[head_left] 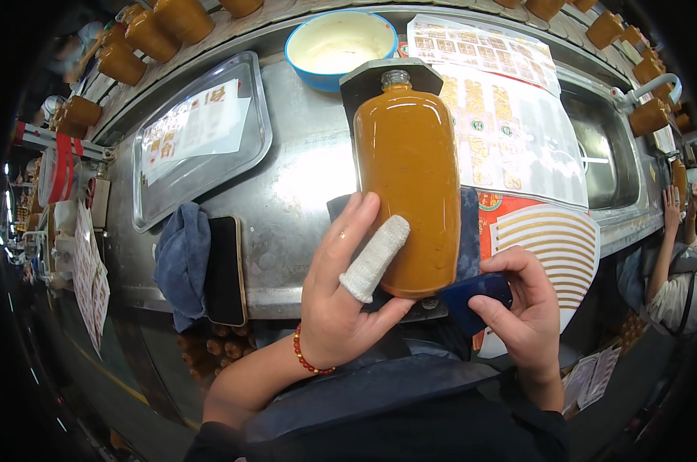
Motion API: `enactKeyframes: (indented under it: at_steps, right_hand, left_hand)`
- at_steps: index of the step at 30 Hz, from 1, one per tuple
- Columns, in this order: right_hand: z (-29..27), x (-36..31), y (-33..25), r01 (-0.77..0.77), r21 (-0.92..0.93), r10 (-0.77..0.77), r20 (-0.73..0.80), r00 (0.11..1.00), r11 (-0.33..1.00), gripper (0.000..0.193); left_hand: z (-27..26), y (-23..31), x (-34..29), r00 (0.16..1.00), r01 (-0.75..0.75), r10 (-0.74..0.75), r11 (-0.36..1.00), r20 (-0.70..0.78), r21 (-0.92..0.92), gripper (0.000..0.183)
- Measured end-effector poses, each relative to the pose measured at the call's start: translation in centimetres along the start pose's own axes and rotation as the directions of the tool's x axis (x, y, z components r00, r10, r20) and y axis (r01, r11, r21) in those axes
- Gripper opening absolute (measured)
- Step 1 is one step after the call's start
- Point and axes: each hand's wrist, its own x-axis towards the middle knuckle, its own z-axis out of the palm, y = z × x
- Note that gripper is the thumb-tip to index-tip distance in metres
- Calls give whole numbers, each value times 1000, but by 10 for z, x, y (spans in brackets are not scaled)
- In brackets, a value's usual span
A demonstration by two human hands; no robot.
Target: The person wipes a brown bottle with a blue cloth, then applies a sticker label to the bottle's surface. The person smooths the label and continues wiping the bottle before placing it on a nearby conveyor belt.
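Note:
A glossy brown bottle [410,177] lies on its side at the middle of the bench, its neck pointing away from me. Beneath the neck end is a dark block with a grey top [359,77]. My left hand [348,292] rests against the bottle's left side and base, fingers stretched out, one finger in a white knitted finger sleeve [379,258]. Between thumb and fingers, my right hand [521,312] pinches a dark blue flat scraper [475,302] close to the bottle's base. Dark blue cloth shows under the bottle.
Sheets of gold decals [510,138] and a striped decal sheet [552,254] lie at right, before a sink [606,154]. A blue-rimmed bowl [340,50] stands at the back. At left are a metal tray [260,146], a blue cloth [183,262] and a phone [225,269]. Another person's hand [671,208] shows far right.

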Motion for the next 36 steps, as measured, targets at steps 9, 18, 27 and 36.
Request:
enactKeyframes:
  at_steps: [9, 18, 27, 36]
  right_hand:
    - [-8, -11, 2, -78, 20, 78, 7, 997, 997, 38]
    - [-1, -11, -2, -57, 76, 57, -3, 998, 996, 37]
    - [-10, -20, 0, -92, 80, 92, 4, 996, 993, 35]
    - [2, -15, -1, -36, 126, 35, 8, 999, 991, 38]
  left_hand:
    - [5, 4, -4, 991, 92, -99, 992, -85, -83, 80]
    - [3, 8, -8, 997, 67, -69, 996, -28, -58, 86]
    - [4, 11, -7, 999, 33, -32, 999, 8, -33, 96]
    - [9, 22, -10, 982, 168, -178, 977, -63, -132, 83]
